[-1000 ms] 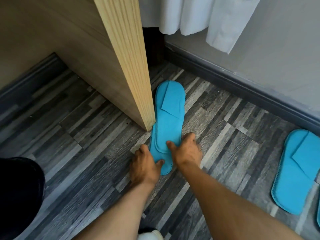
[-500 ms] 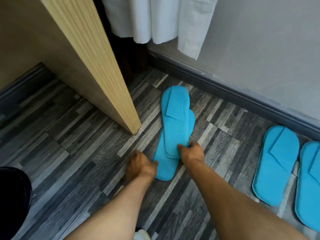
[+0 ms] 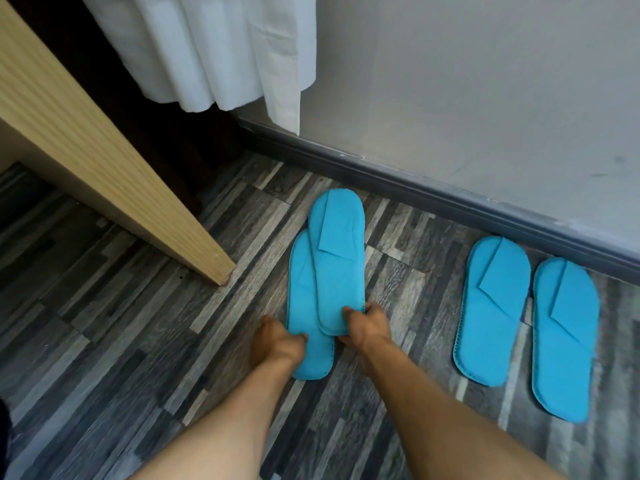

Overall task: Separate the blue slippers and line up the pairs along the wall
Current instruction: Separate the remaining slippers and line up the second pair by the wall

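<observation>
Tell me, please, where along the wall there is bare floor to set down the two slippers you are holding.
Bare floor lies along the baseboard between the upper slipper, pinched by the right hand, and the finished pair. The left hand holds the lower slipper. It is crowded beside the wooden panel and the white cloth.

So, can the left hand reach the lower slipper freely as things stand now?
Probably yes. The left hand already lies on the near left edge of the lower slipper. The upper slipper, held by the right hand, covers only its right side, so the left edge is free.
</observation>
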